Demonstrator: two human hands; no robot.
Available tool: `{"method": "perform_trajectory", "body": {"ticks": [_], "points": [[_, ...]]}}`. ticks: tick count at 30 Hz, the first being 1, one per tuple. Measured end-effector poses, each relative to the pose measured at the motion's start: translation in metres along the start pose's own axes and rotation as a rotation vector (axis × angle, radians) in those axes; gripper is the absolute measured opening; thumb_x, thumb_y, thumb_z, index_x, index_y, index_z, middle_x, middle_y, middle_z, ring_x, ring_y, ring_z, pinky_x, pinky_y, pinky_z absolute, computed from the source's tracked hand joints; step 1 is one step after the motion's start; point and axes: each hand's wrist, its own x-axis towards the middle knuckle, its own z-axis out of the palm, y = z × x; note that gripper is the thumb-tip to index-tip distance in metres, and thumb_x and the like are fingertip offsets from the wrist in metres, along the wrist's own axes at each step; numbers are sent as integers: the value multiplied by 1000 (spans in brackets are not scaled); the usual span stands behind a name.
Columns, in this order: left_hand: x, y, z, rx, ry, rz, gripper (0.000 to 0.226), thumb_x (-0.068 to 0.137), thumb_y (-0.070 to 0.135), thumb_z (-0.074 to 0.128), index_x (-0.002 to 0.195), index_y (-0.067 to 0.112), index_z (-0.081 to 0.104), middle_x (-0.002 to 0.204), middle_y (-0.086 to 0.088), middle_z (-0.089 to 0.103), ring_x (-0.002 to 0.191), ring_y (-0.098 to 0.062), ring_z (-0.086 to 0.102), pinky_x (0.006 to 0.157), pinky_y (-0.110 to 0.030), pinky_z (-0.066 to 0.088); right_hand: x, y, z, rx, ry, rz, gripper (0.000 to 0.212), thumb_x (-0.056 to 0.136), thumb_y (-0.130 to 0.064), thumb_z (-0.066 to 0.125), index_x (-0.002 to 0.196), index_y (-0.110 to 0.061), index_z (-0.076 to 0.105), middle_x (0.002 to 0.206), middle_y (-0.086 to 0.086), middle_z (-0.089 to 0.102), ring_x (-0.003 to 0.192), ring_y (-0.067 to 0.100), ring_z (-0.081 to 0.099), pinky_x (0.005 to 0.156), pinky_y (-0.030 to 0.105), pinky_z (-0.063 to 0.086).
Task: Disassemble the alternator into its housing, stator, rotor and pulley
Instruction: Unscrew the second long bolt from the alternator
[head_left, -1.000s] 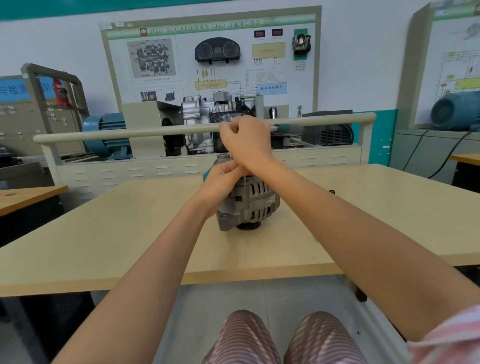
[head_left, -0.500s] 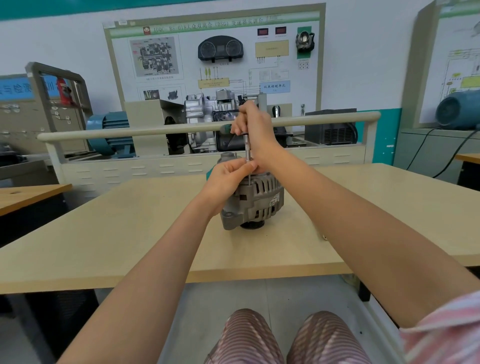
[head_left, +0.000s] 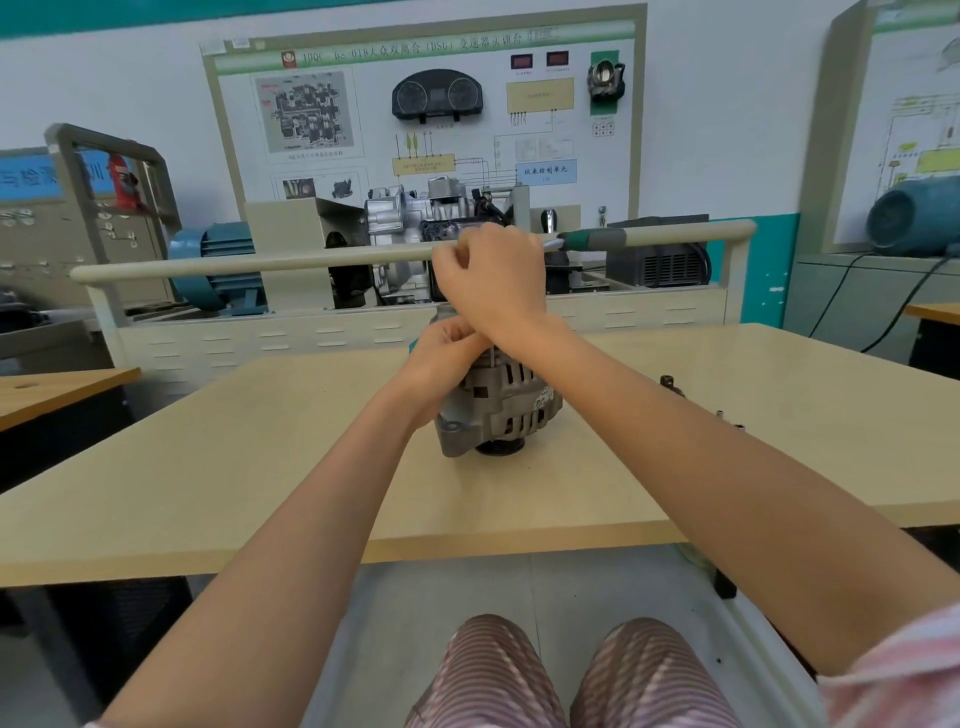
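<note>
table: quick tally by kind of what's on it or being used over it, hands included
alternator: 1
screwdriver: 1, gripped by the right hand
hands: 2, the left hand on top of the alternator
small loose parts on the table, to the right: at least 3, too small to identify
total: at least 7

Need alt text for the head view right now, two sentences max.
Both hands work above a grey alternator standing on a tan table: the right hand grips a screwdriver, the left hand steadies its shaft.
</note>
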Motion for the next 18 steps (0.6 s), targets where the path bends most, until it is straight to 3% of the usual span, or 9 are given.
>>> {"method": "perform_trajectory", "body": {"ticks": [4, 8, 10, 12, 15, 18], "points": [[1, 1, -1, -50, -61, -1, 17, 97, 19, 54, 96, 20, 72, 91, 5, 75, 88, -6, 69, 75, -17, 51, 7, 10, 2, 543, 9, 150, 55, 93, -16, 47, 41, -20, 30, 34, -11, 27, 37, 7, 25, 51, 16, 28], [1, 3, -1, -43, -82, -44, 27, 99, 24, 51, 119, 13, 67, 109, 3, 73, 107, -10, 65, 92, -21, 48, 20, 20, 0, 1097, -160, 382, 58, 95, -13, 35, 37, -18, 34, 36, -4, 30, 43, 14, 34, 57, 25, 39], [1, 5, -1, -38, -97, -65, 31, 100, 25, 50, 125, 13, 64, 113, 2, 72, 109, -9, 64, 89, -17, 47, 25, 20, 1, 1270, -235, 443, 66, 95, -14, 31, 30, -24, 37, 33, -5, 28, 38, 12, 35, 56, 23, 40], [1, 6, -3, -32, -117, -68, 31, 100, 25, 48, 124, 13, 64, 114, 2, 71, 109, -8, 65, 84, -13, 48, 27, 19, 4, 1313, -270, 446, 68, 94, -15, 30, 27, -25, 35, 31, -5, 30, 36, 11, 35, 62, 28, 38], [0, 5, -3, -57, -113, -47, 26, 99, 23, 50, 116, 12, 67, 113, -1, 71, 107, -10, 66, 91, -18, 49, 25, 18, 5, 1278, -283, 434, 66, 94, -16, 30, 29, -21, 34, 32, -3, 34, 37, 11, 37, 66, 30, 38], [0, 2, -2, -80, -79, -32, 22, 98, 18, 53, 110, 10, 69, 109, -5, 72, 100, -12, 67, 86, -18, 52, 23, 14, 5, 1135, -207, 431, 59, 95, -13, 33, 36, -19, 35, 35, -4, 35, 42, 13, 39, 68, 31, 40]]}}
